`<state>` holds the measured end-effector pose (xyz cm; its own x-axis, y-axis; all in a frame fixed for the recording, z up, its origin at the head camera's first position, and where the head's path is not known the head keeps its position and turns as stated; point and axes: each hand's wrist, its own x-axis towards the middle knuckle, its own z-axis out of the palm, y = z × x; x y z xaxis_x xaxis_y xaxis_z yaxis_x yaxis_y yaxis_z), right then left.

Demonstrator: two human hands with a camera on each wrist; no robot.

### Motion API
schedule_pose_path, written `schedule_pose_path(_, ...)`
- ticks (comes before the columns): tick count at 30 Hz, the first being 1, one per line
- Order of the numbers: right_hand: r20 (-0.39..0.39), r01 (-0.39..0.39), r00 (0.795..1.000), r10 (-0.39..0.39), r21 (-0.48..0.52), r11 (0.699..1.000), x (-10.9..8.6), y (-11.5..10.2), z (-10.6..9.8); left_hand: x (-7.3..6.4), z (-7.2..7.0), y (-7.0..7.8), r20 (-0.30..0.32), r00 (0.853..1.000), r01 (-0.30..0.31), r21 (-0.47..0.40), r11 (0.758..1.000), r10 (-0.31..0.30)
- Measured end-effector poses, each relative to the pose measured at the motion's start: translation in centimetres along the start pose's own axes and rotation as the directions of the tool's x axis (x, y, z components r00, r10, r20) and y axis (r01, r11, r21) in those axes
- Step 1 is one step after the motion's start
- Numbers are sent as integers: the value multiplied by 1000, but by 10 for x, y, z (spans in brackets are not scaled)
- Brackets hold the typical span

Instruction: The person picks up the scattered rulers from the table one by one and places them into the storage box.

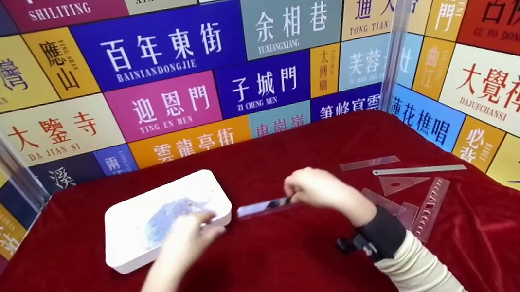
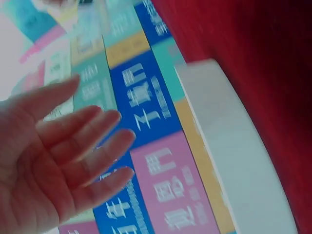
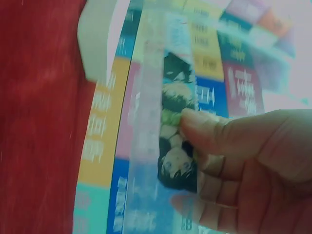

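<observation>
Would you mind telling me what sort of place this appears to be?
Probably a staged tabletop booth: a red cloth serves as the work surface, colourful sign-printed panels stand around it, and two clear posts mark the back corners.

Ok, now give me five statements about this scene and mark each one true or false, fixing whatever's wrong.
1. The right hand pinches a printed strip. True.
2. The white tray has bluish material on it. True.
3. The left hand pinches a strip too. False: it holds nothing, its fingers relaxed and apart in the left wrist view.
4. The metal ruler lies inside the white tray. False: it lies on the red cloth, off to the right of the tray in the head view.
5. A clear triangle lies close to the metal ruler. True.
</observation>
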<state>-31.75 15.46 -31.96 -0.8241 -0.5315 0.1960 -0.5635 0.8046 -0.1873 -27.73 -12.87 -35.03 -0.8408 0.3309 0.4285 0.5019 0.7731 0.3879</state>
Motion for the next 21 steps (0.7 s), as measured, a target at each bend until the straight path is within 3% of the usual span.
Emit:
schedule_pose_path(6, -11, 125, 992, -126, -37, 991, -6, -30, 9, -3, 9, 21, 38, 989, -142, 50, 989, 140)
schedule_pose_path(13, -22, 172, 985, -172, -12, 985, -9, -41, 10, -5, 16, 21, 11, 977, -215, 116, 970, 215)
schedule_pose_path(17, -8, 131, 991, -131, -1, 991, -5, -34, 6, -3, 10, 8, -64, 981, -169, 164, 972, 182)
schedule_pose_path(21, -21, 31, 999, -31, -7, 1000, -2, -8, -1, -3, -15, -14, -175, 984, -9, 180, 984, 41)
